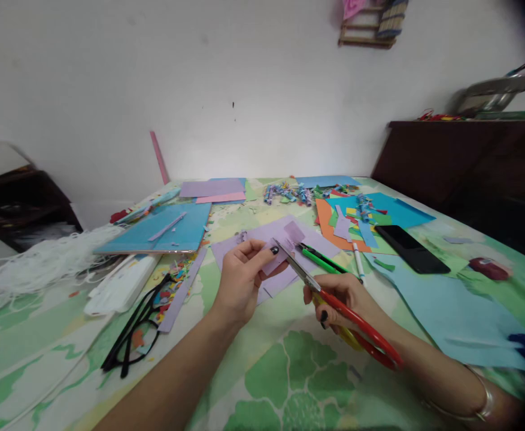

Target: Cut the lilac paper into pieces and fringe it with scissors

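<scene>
My left hand (243, 278) pinches a small lilac paper piece (276, 258) between thumb and fingers, held above the table. My right hand (340, 299) grips red-handled scissors (334, 302), whose metal blades point up and left and meet the edge of that paper piece. Both hands hover over larger lilac paper sheets (271, 236) lying on the green patterned tablecloth (284, 371).
Black glasses (139, 329) lie at the left front. A blue sheet (163, 230), white cord pile (51, 257), green pens (322, 258), a white marker (358, 263), a black phone (410, 248), orange and blue papers (451, 305) and scraps cover the table. A dark cabinet (469, 161) stands right.
</scene>
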A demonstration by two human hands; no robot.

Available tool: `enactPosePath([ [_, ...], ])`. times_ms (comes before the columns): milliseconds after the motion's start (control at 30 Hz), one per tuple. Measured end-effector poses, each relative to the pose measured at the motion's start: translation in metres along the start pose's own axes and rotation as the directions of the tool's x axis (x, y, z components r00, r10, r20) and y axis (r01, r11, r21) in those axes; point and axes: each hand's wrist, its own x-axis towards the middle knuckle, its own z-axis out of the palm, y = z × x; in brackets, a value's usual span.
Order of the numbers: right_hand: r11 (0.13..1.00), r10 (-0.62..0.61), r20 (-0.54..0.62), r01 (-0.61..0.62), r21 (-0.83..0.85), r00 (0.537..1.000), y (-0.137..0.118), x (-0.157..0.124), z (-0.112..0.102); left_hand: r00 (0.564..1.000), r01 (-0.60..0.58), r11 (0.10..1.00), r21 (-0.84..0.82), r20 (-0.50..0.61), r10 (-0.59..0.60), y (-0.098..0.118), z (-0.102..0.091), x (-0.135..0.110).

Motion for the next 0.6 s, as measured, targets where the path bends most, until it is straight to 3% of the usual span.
enactPosePath([
  [333, 1.0, -0.008, 0.002, 0.008, -0.002, 1.0, 0.0035, 0.0001, -0.0008, 1.0, 0.003, 1.0, -0.017, 0.015, -0.003, -0.0002, -0.0007, 0.0],
  [600, 0.992, -0.127, 0.068, 0.127, 0.001, 0.99, 0.0082, -0.0002, -0.0029, 1.0, 0.0, 1.0, -0.004, 0.003, 0.0, -0.0014, -0.0015, 0.0004],
])
